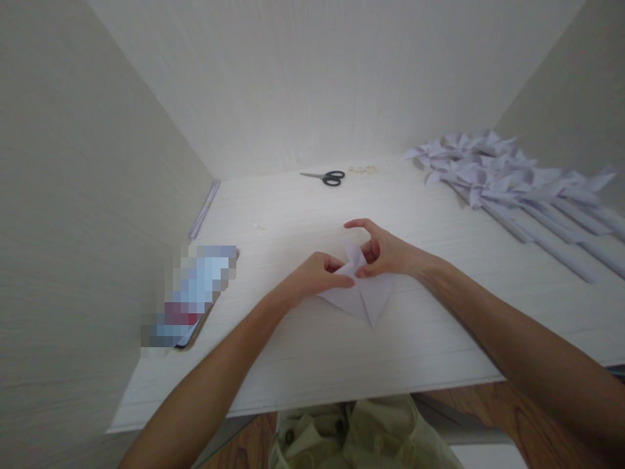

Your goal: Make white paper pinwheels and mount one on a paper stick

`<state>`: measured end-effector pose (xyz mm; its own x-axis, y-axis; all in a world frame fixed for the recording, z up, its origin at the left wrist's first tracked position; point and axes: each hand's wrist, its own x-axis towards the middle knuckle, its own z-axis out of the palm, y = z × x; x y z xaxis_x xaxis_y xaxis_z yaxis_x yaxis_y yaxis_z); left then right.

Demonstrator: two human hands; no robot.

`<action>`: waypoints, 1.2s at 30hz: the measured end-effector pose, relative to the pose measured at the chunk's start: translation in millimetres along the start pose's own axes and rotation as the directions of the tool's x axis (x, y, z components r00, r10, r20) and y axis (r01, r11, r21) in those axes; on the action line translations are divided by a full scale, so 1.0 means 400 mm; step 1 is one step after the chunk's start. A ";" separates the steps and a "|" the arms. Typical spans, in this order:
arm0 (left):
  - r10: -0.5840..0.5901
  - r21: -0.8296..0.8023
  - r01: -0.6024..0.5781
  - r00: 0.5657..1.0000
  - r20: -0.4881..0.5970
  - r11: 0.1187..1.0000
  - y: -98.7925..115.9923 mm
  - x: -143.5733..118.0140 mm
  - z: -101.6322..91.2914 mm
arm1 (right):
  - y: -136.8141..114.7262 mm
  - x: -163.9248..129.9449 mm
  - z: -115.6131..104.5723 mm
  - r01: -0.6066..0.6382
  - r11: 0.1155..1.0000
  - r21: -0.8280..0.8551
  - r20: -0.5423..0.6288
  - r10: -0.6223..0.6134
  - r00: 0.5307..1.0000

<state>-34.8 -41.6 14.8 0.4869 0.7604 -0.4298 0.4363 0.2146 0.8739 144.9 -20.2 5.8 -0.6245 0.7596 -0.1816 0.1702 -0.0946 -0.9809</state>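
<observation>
A white sheet of paper (374, 299), cut and partly folded like a pinwheel, lies at the middle of the white table. One of its corners points toward me, and a flap curls up between my hands. My left hand (317, 272) grips its left side, with the thumb pressed near the centre. From the right, my right hand (381, 251) pinches a flap near the centre, thumb and some fingers closed on it and the index finger stretched out above. My fingers hide part of the folds.
Black-handled scissors (333, 178) lie at the back. Several white paper pinwheels (488, 172) on rolled paper sticks are piled at the right. White paper sticks (204, 210) lie at the back left, and a blurred phone (198, 296) rests at the left. Walls close off the back and sides.
</observation>
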 end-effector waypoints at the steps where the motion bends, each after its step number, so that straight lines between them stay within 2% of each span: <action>1: 0.008 0.005 -0.008 1.000 -0.007 1.000 -0.001 0.000 0.000 | 0.002 0.002 0.000 0.003 1.000 0.000 -0.006 -0.003 1.000; 6: 0.050 0.033 -0.047 0.995 -0.085 0.998 -0.017 0.005 0.003 | 0.010 0.006 0.001 0.026 0.999 0.026 -0.022 -0.025 0.999; 11: 0.045 0.009 -0.045 0.992 -0.116 0.999 -0.029 0.013 0.005 | 0.013 0.007 0.003 0.032 0.997 0.064 -0.032 -0.030 0.999; 15: -0.002 -0.099 -0.018 0.981 -0.195 0.995 -0.029 0.018 0.004 | 0.014 0.014 0.000 0.088 0.986 0.141 -0.126 -0.071 0.989; 19: -0.012 -0.246 -0.083 0.933 -0.360 0.966 -0.035 0.024 -0.006 | 0.014 0.019 -0.008 0.232 0.931 0.282 -0.250 -0.162 0.955; 23: -0.004 -0.317 -0.168 0.878 -0.478 0.933 -0.045 0.031 -0.021 | 0.022 0.022 -0.019 0.326 0.907 0.267 -0.249 -0.262 0.932; 27: 0.000 -0.365 -0.189 0.887 -0.461 0.912 -0.046 0.033 -0.024 | 0.040 0.028 -0.029 0.303 0.942 0.145 -0.130 -0.286 0.949; 29: 0.009 -0.374 -0.199 0.892 -0.453 0.906 -0.045 0.032 -0.021 | 0.047 0.031 -0.032 0.294 0.949 0.112 -0.114 -0.282 0.953; 36: 0.054 -0.316 -0.227 0.879 -0.473 0.921 -0.045 0.031 -0.010 | 0.044 0.033 -0.018 0.246 0.968 0.054 -0.230 -0.228 0.946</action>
<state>-39.8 -33.5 -5.3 0.0935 0.9703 -0.2232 0.0520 0.2192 0.9743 145.1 -7.3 -13.4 -0.4543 0.8883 0.0680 -0.0304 0.0609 -0.9977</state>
